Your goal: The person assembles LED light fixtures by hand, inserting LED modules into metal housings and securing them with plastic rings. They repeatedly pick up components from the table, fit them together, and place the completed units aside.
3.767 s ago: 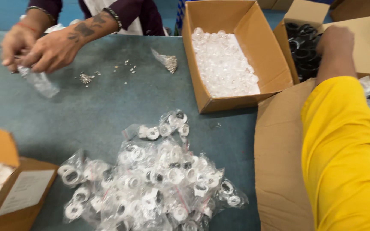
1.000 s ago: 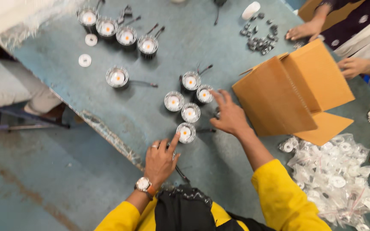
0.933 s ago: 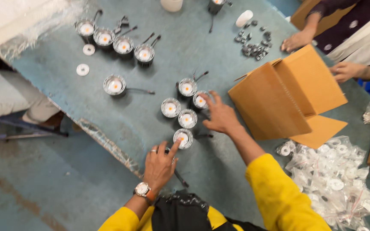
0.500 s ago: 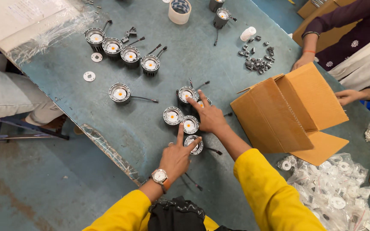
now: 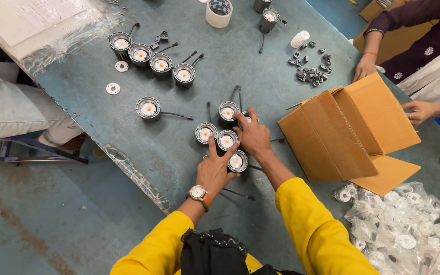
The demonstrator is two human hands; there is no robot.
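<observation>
At desk centre, left hand (image 5: pixel 216 172) fingers spread open, tips touching lamp (image 5: pixel 237 161) and lamp at 12 o'clock (image 5: pixel 226 139). Right hand (image 5: pixel 251 136) fingers curled over lamp cluster; grip unclear. More lamps (image 5: pixel 148 108) at 10 o'clock. Cardboard box (image 5: pixel 350 127) at 3 o'clock. Bagged parts (image 5: pixel 401 229) at 5 o'clock.

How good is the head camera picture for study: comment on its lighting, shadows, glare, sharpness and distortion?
Head view: light is even and soft, shadows under the left hand and right hand faint; mild glare on the plastic sheet at the table's corner and on the bagged white parts; the lamp units look sharp; the wide lens bends the table edge and stretches the frame's borders.
</observation>
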